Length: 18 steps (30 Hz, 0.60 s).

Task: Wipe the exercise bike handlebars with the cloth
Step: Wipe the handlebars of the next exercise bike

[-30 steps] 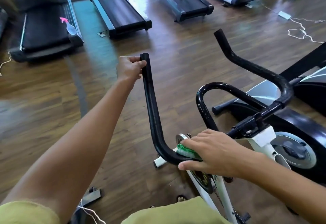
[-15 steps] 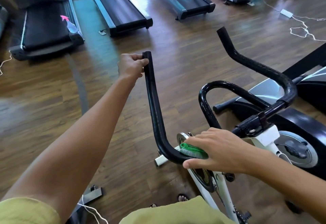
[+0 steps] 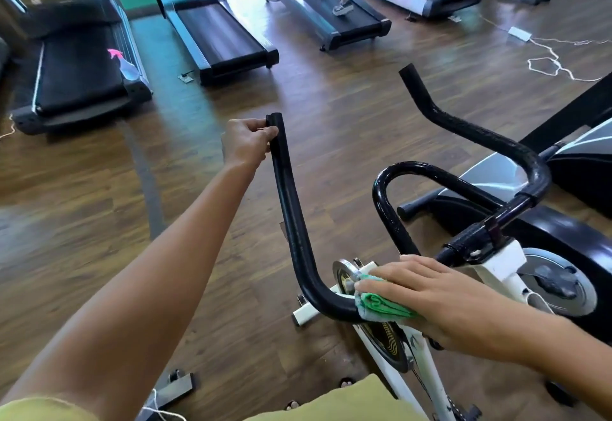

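Fingers (image 3: 263, 129), left hand (image 3: 246, 144), grip handlebar (image 3: 288, 208) tip — right hand (image 3: 427, 294) flat on half-hidden cloth (image 3: 377, 305).

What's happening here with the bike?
A person is wiping down an exercise bike in a gym. The left hand grips the tip of the bike's left handlebar. The right hand lies flat over a green cloth, pressing it onto the bar's lower bend. A pink-topped spray bottle sits on a treadmill behind.
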{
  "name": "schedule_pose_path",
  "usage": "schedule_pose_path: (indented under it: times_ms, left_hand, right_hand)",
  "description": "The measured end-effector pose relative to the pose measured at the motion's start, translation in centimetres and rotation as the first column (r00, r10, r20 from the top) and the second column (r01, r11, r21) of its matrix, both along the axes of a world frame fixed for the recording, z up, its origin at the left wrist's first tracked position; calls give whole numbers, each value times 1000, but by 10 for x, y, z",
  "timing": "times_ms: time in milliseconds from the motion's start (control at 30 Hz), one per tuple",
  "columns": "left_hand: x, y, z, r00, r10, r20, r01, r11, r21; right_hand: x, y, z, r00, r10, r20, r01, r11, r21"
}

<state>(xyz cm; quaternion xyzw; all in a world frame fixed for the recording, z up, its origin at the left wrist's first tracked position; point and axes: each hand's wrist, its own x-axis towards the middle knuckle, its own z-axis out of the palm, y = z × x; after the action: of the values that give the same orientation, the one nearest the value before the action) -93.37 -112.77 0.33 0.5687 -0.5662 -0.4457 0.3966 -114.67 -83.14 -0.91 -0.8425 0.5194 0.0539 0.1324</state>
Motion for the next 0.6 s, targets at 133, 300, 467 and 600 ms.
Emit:
schedule_pose_path:
  times_ms: [133,300,467,600]
  left_hand:
    - [-1,1,-3,1000,5,5,-5,999,-37]
    - [-1,-2,-6,998,-10,57,12,999,-44]
    - [-20,34,-4,893,241,380,-117,940,-321]
    - [-36,70,-19,871,207,445,161,736,-658]
  right_hand:
    - [14,22,-20,993,-109,-42,101,981,-167]
    - [29,22,-27,972,-232,-39,223,961,-163]
    - [39,30,-2,769,-442,462,471,880,58]
    - [41,25,17,71,-635,770,525,679,512]
